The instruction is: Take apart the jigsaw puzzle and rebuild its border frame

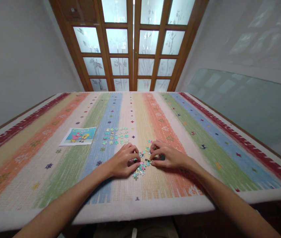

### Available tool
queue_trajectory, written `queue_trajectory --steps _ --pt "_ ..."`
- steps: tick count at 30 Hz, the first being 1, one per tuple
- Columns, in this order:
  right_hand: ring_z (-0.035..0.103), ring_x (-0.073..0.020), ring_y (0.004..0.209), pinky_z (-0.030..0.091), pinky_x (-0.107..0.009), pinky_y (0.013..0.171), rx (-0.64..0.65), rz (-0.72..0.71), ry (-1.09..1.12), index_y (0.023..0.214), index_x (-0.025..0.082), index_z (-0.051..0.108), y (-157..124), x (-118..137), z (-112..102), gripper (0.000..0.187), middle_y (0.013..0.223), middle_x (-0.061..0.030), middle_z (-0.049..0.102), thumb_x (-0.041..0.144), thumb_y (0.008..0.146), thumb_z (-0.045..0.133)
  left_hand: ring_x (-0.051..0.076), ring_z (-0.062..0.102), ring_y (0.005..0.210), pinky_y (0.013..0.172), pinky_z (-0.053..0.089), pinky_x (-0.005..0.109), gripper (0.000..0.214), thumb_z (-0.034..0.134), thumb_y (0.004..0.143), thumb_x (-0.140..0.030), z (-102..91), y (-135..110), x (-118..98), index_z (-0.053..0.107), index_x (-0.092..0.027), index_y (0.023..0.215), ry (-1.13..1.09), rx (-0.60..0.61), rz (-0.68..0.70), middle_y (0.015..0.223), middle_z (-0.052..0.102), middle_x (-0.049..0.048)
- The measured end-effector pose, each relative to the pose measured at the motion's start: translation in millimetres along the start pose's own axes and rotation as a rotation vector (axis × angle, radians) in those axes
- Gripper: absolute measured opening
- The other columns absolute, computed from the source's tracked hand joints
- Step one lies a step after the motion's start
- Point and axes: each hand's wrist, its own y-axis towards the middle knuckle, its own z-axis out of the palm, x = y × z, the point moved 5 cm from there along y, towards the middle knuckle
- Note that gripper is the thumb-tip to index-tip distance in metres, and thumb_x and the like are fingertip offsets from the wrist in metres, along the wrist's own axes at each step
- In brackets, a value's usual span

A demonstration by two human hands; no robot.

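A loose heap of small jigsaw puzzle pieces [141,168] in teal, pink and pale tones lies on the cloth near the table's front. On the heap's left side, my left hand [125,161] has its fingers curled and its thumb and index tips close together; what they hold, if anything, is hidden. From the right, my right hand [167,155] reaches in with bent fingers, its thumb and fingertip pinched on a dark-looking puzzle piece [148,160]. Farther back and left, several puzzle pieces [115,136] lie spread in rough rows.
A printed cartoon picture [79,136] lies flat left of the rows. The striped tablecloth [63,178] covers the table and hangs over its front edge. Behind stand wood-framed glass doors [133,46]; a glass panel [242,102] leans on the right wall.
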Motion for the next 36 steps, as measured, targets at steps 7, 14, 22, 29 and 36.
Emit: queue_trajectory --steps 7,14,22,29,36 --pt "0.058 -0.0233 0.1 0.047 -0.042 0.092 -0.02 -0.011 0.008 0.09 0.021 0.074 -1.1 0.1 1.9 0.009 0.104 -0.0069 0.062 0.016 0.081 0.074 0.024 0.055 0.096 0.09 0.044 0.042 0.013 0.06 0.095 -0.028 2.5 -0.1 -1.0 0.071 -0.022 0.095 -0.024 -0.009 0.01 0.1 0.064 0.007" --pt "0.058 -0.0223 0.099 0.048 -0.042 0.093 -0.006 -0.017 0.029 0.088 0.021 0.072 -0.8 0.4 2.9 0.006 0.102 -0.0065 0.064 0.017 0.084 0.072 0.023 0.055 0.095 0.089 0.044 0.042 0.014 0.058 0.097 -0.028 4.6 0.5 -3.5 0.071 -0.022 0.096 -0.012 0.003 0.008 0.1 0.065 0.0069" --pt "0.058 -0.0226 0.097 0.047 -0.042 0.09 -0.028 -0.035 0.013 0.084 0.02 0.069 0.4 -2.6 2.4 0.01 0.1 -0.0075 0.066 0.022 0.093 0.065 0.023 0.055 0.095 0.089 0.045 0.042 0.014 0.057 0.097 -0.027 5.1 0.0 -3.8 0.069 -0.022 0.095 -0.009 0.0 0.008 0.098 0.065 0.0066" --pt "0.058 -0.0226 0.095 0.047 -0.042 0.09 -0.04 0.009 -0.016 0.083 0.02 0.068 1.9 -4.0 1.0 0.015 0.098 -0.007 0.067 0.023 0.096 0.063 0.023 0.056 0.098 0.09 0.046 0.041 0.017 0.053 0.097 -0.024 7.0 0.8 -6.5 0.07 -0.023 0.102 -0.039 0.006 0.018 0.102 0.066 0.007" --pt "0.059 -0.0225 0.096 0.048 -0.041 0.089 -0.09 0.027 -0.021 0.081 0.022 0.066 1.6 -8.8 1.1 0.015 0.096 -0.0066 0.066 0.026 0.096 0.066 0.025 0.055 0.1 0.09 0.047 0.043 0.021 0.051 0.098 -0.023 6.1 1.8 -9.3 0.069 -0.023 0.107 -0.07 0.0 0.018 0.104 0.065 0.0087"
